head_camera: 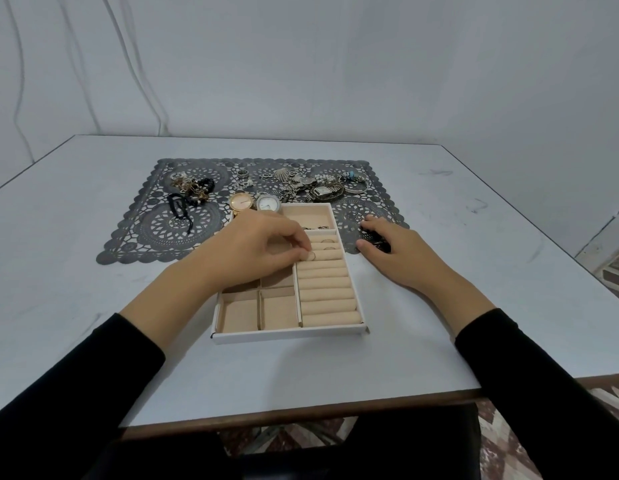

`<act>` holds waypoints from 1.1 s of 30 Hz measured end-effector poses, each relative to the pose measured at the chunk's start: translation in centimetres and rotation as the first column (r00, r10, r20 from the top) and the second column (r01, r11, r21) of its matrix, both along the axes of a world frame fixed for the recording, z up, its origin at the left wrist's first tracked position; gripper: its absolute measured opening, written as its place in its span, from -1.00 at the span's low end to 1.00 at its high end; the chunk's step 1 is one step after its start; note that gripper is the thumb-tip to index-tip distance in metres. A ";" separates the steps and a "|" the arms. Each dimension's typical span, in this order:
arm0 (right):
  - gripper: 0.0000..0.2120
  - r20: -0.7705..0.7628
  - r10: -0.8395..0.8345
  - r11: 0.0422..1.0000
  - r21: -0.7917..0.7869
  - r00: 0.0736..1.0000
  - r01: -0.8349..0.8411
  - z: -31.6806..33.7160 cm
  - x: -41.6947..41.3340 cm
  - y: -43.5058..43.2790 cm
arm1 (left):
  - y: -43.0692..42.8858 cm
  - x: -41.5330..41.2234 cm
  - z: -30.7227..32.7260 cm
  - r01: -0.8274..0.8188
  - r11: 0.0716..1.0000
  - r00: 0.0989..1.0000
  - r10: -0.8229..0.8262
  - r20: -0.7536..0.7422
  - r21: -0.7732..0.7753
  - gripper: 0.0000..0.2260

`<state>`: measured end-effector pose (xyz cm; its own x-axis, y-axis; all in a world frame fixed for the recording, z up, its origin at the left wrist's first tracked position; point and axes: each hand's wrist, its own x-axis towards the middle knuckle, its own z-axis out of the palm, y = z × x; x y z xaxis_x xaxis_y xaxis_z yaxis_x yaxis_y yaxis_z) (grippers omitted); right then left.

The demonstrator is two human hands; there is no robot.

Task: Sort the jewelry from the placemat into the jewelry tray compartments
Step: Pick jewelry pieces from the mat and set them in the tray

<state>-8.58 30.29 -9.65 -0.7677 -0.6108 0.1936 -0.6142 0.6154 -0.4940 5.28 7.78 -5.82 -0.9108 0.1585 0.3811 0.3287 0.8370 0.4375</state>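
Beige lining fills the white-walled tray [290, 336], which sits on the pale worktop [439, 306] with its far end lying over the near edge of the dark lace placemat [183, 233]. From my remote seat I see the left hand [266, 247] reaching across the tray, thumb and fingertips pinching a thin ring [311, 257] at the third slot from the far end of the padded ring rolls on the tray's right side. Two more rings [328, 240] stand in the slots just behind it, and a few small pieces [315, 227] lie in the far compartment.

The right hand [391, 251] rests on the placemat's near right corner, just beside the tray, with its fingers curved over something dark. I cannot tell whether it grips anything.

On the placemat a gold watch [241, 202] and a white-faced watch [268, 202] lie side by side against the tray's far wall. A silver heap [301, 183] spreads behind them, and black cords [190, 194] lie to the left.
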 end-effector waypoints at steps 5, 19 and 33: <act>-0.58 -0.004 -0.002 1.000 -0.003 1.000 0.002 0.1 0.1 0.0 | -0.3 -0.1 0.0 0.031 0.997 0.998 -0.034 0.044 0.067 -0.89; -0.57 0.008 -0.001 1.000 0.000 1.000 0.001 0.2 0.1 0.0 | -0.2 -0.6 0.1 -0.038 0.972 0.993 0.010 0.120 0.234 -0.92; -0.57 0.017 -0.007 1.000 0.002 1.000 0.007 0.2 0.1 0.0 | 0.1 -0.3 0.2 -0.066 0.972 0.988 0.031 0.152 0.226 -0.92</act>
